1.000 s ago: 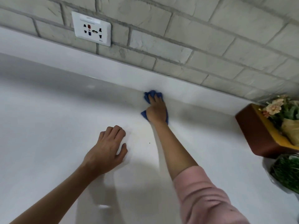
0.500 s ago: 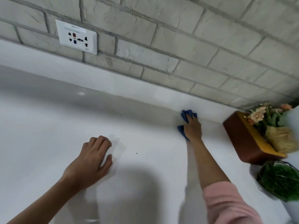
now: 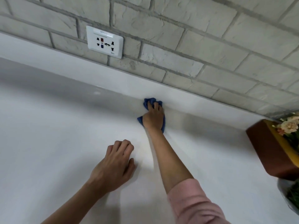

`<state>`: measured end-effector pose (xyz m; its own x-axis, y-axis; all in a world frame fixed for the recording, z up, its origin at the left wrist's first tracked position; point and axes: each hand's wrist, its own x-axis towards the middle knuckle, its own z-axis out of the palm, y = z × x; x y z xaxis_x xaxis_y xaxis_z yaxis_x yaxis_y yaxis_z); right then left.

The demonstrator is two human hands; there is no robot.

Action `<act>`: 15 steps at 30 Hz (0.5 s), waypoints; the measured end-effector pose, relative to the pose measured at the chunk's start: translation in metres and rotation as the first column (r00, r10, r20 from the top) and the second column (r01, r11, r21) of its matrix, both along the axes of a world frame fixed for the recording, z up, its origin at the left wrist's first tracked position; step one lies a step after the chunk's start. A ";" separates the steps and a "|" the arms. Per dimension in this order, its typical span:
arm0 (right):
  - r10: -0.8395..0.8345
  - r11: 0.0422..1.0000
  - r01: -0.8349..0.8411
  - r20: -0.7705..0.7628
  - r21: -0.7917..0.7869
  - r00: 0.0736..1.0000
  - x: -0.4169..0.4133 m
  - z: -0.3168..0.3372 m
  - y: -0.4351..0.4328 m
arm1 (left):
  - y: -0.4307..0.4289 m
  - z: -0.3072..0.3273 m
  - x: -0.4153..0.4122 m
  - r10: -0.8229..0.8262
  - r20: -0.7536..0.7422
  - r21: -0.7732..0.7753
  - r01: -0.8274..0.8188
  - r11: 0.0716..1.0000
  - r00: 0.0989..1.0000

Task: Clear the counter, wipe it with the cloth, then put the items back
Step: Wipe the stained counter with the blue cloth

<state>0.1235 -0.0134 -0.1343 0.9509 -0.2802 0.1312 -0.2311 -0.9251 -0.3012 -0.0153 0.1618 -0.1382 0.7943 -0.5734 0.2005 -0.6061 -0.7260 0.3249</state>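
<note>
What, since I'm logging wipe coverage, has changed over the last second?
The right hand, gripping the blue cloth, swept right along the back of the counter toward the wooden planter, then back left. The left hand stayed resting on the counter; nothing was let go.

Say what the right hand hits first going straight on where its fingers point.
The right hand, gripping the blue cloth, points toward the back. It would probably meet the white upstand below the brick wall first, cloth leading; depth is unclear.
</note>
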 end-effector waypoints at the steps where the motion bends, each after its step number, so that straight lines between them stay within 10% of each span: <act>1: 0.053 0.998 -0.053 0.019 0.023 0.998 0.006 -0.002 0.010 | 0.000 0.000 0.000 -0.003 0.000 -0.004 0.003 1.000 1.000; 6: 0.497 0.861 -0.482 -0.062 0.164 0.866 0.037 0.008 0.005 | 0.002 -0.004 0.003 -0.023 -0.004 -0.047 0.023 0.999 1.000; 15: 0.647 0.690 -0.526 -0.098 0.496 0.756 -0.055 0.022 -0.032 | 0.003 -0.002 -0.001 0.013 0.015 -0.166 -0.011 0.986 1.000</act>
<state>0.0685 -0.0458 -0.1119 0.9176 0.3793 -0.1192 0.1951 -0.6907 -0.6963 -0.0161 0.1644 -0.1399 0.7968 -0.5218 0.3047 -0.6039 -0.6702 0.4315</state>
